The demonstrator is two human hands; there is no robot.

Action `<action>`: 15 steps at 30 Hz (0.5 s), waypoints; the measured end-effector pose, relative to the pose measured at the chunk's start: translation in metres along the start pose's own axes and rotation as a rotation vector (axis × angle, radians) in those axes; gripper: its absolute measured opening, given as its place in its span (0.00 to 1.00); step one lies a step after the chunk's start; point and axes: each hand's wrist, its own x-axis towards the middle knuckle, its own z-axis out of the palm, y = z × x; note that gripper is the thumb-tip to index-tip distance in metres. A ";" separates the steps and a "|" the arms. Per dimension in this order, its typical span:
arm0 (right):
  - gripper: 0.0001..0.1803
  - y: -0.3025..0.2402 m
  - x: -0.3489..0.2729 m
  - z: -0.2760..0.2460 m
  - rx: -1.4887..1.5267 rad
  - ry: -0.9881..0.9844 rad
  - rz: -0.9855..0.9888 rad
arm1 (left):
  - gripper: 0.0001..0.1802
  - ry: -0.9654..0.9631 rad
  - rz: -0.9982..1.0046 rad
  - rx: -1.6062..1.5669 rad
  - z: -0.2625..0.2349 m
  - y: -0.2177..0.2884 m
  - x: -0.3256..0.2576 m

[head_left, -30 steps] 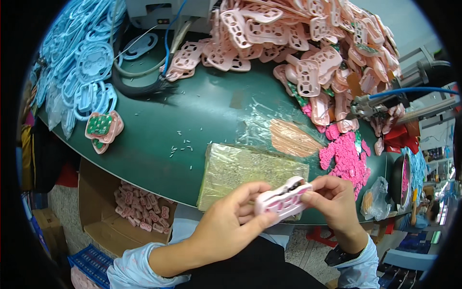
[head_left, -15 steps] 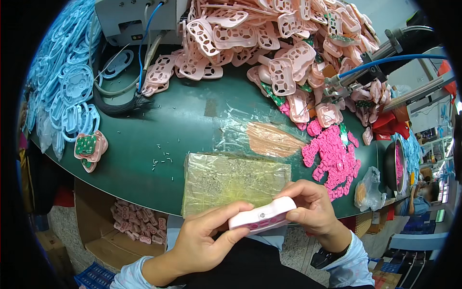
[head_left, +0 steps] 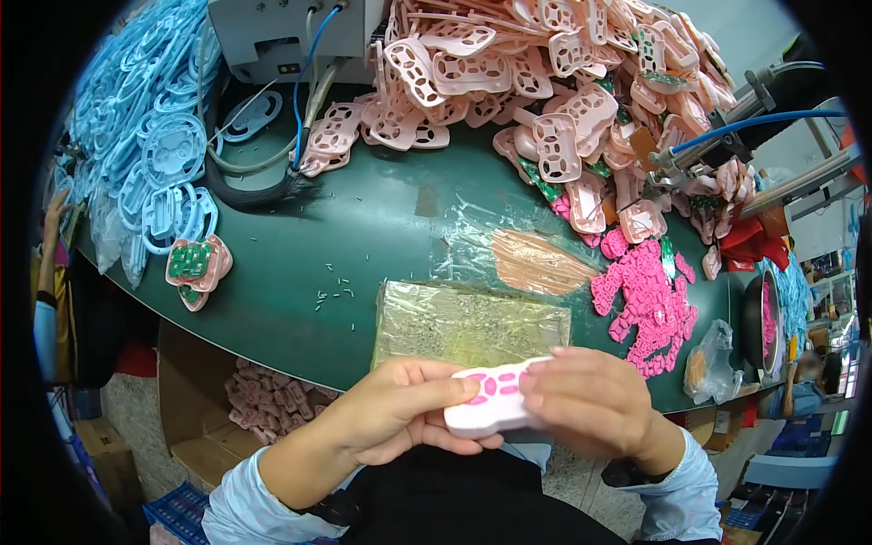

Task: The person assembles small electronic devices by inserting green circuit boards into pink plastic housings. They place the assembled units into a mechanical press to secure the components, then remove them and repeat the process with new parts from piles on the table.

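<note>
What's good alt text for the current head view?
A person's left hand grips a pale case with pink buttons, the right hand over one end. Beyond, on a green table, lie a yellowish block, bright pink pieces, and heaps of pale pink parts and blue parts.

The green table (head_left: pixel 381 241) is carrying blue frames (head_left: pixel 168 145) far left and heaped pink shells (head_left: pixel 589 118) far right. Magenta pads (head_left: pixel 640 300) and a plastic bag (head_left: pixel 718 365) are lying right, a wrapped block (head_left: pixel 468 322) is resting at the near edge, and pins (head_left: pixel 322 295) and a board-topped shell (head_left: pixel 218 263) are lying left.
</note>
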 end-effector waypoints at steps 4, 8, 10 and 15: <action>0.23 0.017 -0.013 0.020 0.136 0.053 0.187 | 0.24 0.287 0.465 0.856 0.010 0.001 -0.001; 0.23 0.026 -0.023 0.037 0.193 0.082 0.275 | 0.26 0.270 1.084 1.505 -0.002 -0.019 0.016; 0.23 0.023 -0.025 0.039 0.109 0.101 0.282 | 0.24 0.341 1.097 1.586 -0.003 -0.028 0.021; 0.21 0.026 -0.020 0.037 0.033 0.079 0.202 | 0.21 0.317 1.079 1.535 -0.001 -0.019 0.021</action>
